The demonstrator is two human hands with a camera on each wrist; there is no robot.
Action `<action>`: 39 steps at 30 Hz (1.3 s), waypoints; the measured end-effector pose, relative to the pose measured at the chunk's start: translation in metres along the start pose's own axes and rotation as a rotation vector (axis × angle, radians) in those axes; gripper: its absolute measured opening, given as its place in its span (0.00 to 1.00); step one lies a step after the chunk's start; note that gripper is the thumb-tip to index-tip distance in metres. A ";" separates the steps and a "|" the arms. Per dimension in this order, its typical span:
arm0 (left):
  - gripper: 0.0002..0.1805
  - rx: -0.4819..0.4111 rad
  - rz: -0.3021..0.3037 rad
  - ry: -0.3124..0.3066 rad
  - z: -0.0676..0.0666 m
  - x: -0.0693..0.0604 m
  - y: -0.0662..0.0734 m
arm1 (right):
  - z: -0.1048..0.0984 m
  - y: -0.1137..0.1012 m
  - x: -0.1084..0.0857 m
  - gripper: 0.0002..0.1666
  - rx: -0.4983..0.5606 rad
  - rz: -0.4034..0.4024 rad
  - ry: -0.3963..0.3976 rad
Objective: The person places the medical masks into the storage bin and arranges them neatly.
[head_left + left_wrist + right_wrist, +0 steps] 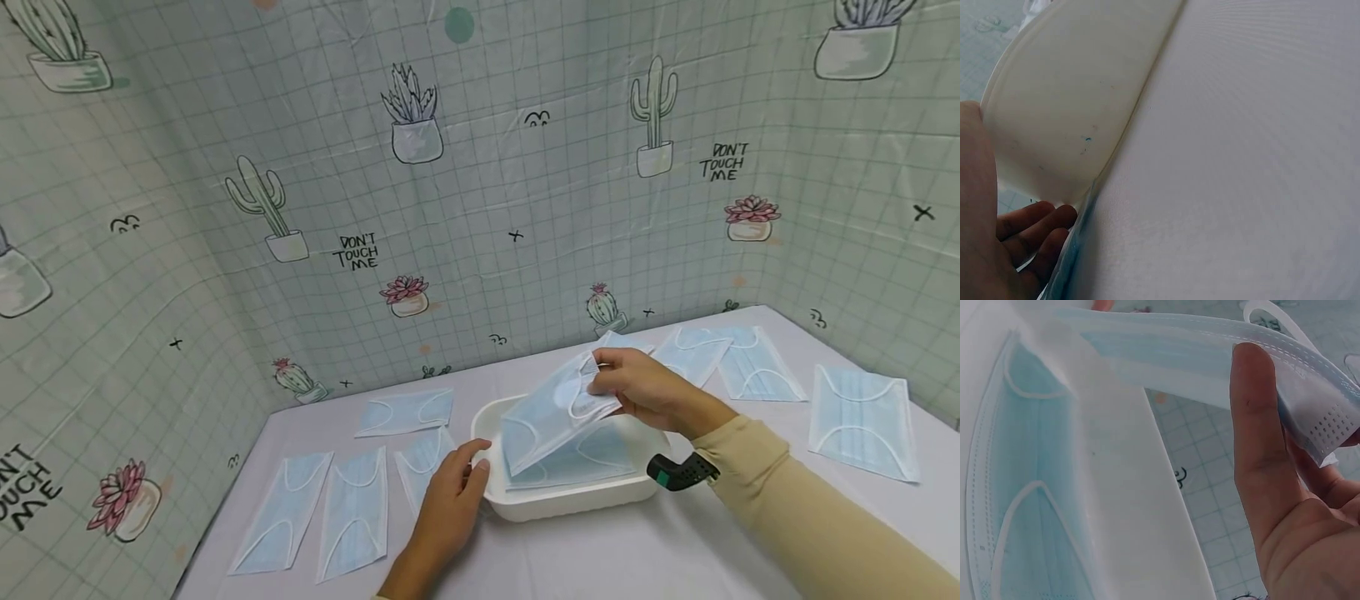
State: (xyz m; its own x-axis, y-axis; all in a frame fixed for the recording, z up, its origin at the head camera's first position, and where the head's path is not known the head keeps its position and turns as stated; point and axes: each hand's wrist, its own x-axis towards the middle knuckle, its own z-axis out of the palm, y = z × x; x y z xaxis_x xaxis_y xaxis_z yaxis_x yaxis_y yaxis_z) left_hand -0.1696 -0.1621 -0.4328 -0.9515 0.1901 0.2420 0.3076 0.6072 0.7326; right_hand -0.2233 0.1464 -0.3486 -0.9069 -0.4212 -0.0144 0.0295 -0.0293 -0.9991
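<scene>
In the head view, a white plastic container [558, 504] stands on the table with at least one blue face mask [600, 458] lying in it. My right hand [648, 390] pinches another pleated face mask [551, 408] between thumb and fingers and holds it tilted over the container. The right wrist view shows the thumb [1254, 412] pressed on the held mask's edge, near an ear loop. At the container's left end rests my left hand [453, 492], fingers loosely bent by the rim. In the left wrist view its fingers [1038, 231] lie beside the container's outer wall [1079, 94].
Several masks lie left of the container, among them a face mask [281, 512] near the table's left edge. More lie to the right, including a face mask [862, 421] near the right edge. A cactus-print cloth [495, 192] hangs behind the white table [570, 567].
</scene>
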 end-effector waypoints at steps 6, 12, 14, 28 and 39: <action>0.19 0.002 -0.002 -0.001 0.000 0.000 0.000 | 0.002 0.004 0.005 0.22 0.008 0.008 -0.020; 0.19 0.000 0.005 -0.003 0.000 0.000 0.000 | 0.002 0.005 0.006 0.18 -0.028 0.052 -0.009; 0.19 0.001 0.007 -0.005 0.000 0.000 0.000 | 0.002 0.004 0.006 0.16 -0.044 0.064 -0.015; 0.19 0.009 -0.012 -0.005 -0.001 -0.001 0.001 | 0.014 -0.004 0.017 0.11 -0.109 0.106 -0.026; 0.19 0.008 -0.003 -0.006 -0.002 0.000 0.000 | 0.015 -0.006 0.023 0.15 -0.146 0.121 -0.028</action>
State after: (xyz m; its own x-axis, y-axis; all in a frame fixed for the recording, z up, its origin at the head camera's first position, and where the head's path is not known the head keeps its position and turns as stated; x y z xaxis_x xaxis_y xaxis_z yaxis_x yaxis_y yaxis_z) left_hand -0.1696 -0.1636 -0.4309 -0.9524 0.1928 0.2362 0.3049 0.6141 0.7279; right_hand -0.2384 0.1232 -0.3426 -0.8884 -0.4384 -0.1360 0.0749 0.1539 -0.9852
